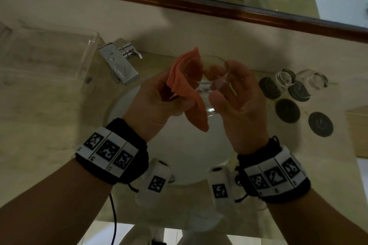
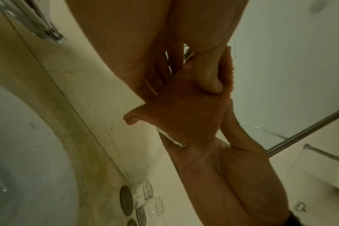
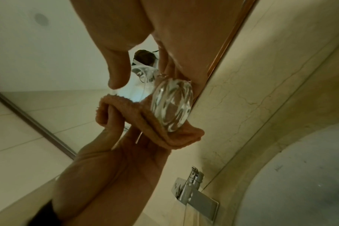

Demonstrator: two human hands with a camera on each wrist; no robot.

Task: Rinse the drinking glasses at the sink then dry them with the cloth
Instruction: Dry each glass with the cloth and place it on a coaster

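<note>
Coasters (image 1: 287, 111): four; spare glasses (image 1: 284, 77): seemingly two.

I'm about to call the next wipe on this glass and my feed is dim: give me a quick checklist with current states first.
1. Right hand has a grip on the glass: ok, fingers curl round its wall.
2. Left hand holds the orange cloth: ok, pinched between thumb and fingers.
3. Cloth touches the glass: ok, it lies against the side by the base in the right wrist view.
4. Glass is over the sink: ok.
5. Tap is off: ok, no stream shows.
6. Glass is dry inside: cannot tell, too dim.
</note>
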